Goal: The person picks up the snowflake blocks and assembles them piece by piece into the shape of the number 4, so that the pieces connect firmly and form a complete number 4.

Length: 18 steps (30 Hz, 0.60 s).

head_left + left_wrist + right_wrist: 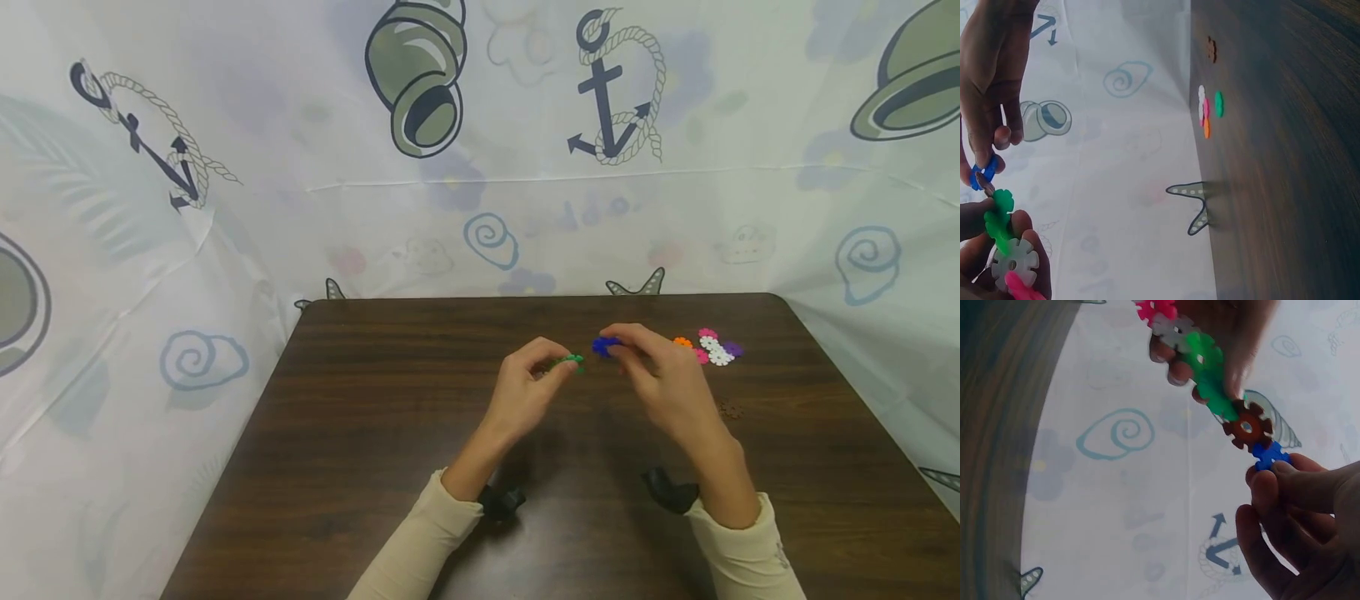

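My left hand (522,390) holds a chain of notched plastic discs by its green discs (1211,355). In the right wrist view, a white disc (1168,334) and a pink disc (1155,309) extend at one end of this chain, and a brown disc (1258,432) at the other. Between thumb and fingertips, my right hand (670,390) pinches a blue disc (1270,457). Its edge meets the brown disc's rim; how deep the slots are joined cannot be told. Both hands are raised above the table, close together.
Loose white discs (722,358), an orange disc (682,342), a purple disc (733,349) and pink discs lie on the dark wooden table (360,467) beyond my right hand. Nearer lies a brown disc (730,409). A patterned cloth (420,225) hangs behind the table.
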{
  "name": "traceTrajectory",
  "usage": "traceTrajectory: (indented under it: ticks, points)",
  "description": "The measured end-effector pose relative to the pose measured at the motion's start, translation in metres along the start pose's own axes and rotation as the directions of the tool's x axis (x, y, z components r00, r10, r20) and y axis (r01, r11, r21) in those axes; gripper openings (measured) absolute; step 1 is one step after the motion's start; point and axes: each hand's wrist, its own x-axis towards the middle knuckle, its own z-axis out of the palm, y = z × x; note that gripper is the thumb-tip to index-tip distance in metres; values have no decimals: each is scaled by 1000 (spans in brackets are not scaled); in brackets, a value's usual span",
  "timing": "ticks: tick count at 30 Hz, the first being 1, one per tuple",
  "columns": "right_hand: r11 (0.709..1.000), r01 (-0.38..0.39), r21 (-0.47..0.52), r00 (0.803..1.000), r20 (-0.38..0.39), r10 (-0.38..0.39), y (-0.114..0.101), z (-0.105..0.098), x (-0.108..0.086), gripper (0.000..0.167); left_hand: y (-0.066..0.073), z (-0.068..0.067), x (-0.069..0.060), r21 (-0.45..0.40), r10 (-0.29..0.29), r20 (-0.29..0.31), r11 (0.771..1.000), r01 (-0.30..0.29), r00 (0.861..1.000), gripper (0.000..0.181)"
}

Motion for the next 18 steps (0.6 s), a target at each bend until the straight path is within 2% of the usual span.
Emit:
traceTrajectory:
  ticks: [7, 14, 18]
  points:
    - [999, -40, 12, 998, 51, 39, 0, 6, 2, 18, -2, -5, 3, 18, 19, 5, 1000, -19, 1000, 11]
    - [998, -53, -35, 990, 127, 57, 4, 3, 0, 15, -2, -7, 2, 116, -35, 59, 993, 28, 998, 11]
    - [995, -52, -85, 991, 118, 62, 3, 0, -1, 10, -2, -8, 1, 177, -9, 58, 984, -1, 998, 8]
